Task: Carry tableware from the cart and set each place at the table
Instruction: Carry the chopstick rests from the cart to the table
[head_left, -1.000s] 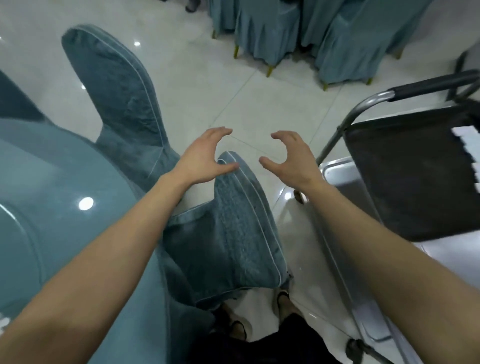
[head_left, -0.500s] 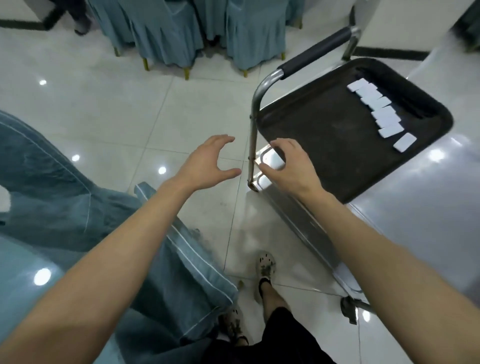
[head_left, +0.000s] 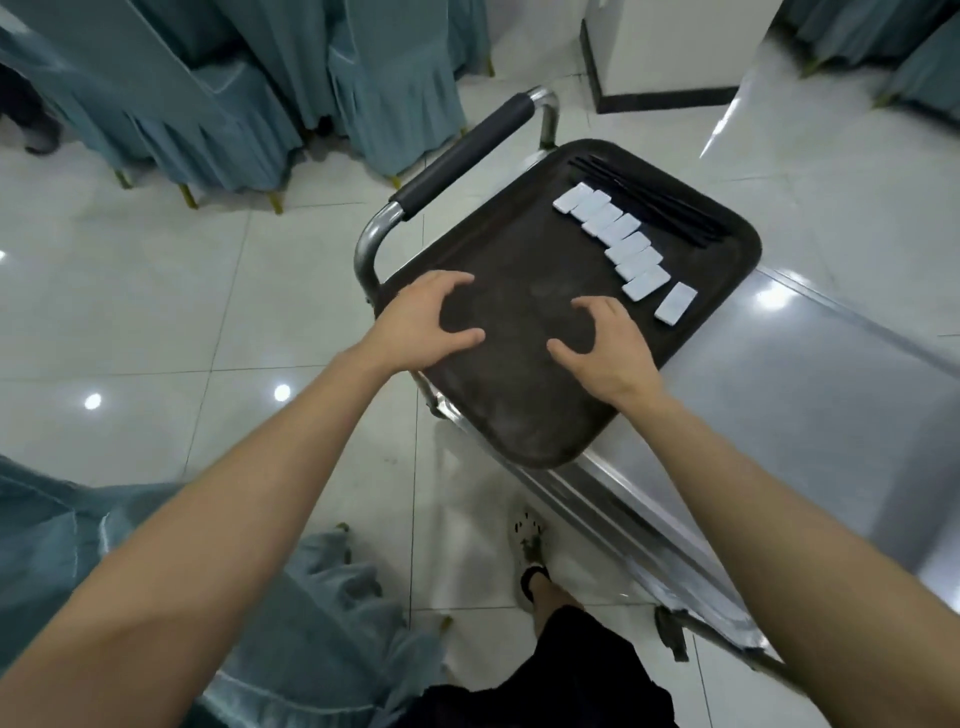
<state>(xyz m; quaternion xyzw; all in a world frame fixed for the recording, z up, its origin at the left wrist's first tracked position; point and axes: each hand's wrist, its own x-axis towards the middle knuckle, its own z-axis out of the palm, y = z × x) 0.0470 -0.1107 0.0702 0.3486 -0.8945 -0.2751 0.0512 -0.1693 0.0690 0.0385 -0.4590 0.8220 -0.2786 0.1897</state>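
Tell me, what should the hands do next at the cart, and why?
Probably reach the right hand forward to the white pieces lined up at the far side of the tray and pick some up. Both it and the left hand hover over bare tray, each grip empty, and the pieces, beside the black chopsticks, are the only tableware on it.

The left hand (head_left: 423, 325) and the right hand (head_left: 608, 353) hovered over the near half of the dark tray (head_left: 524, 405), fingers (head_left: 457, 280) spread, bent and holding nothing. A row of white rests (head_left: 618, 239) lay along the tray's far right side, one more set slightly apart. Black chopsticks (head_left: 654, 202) lay just beyond them by the tray's far edge.
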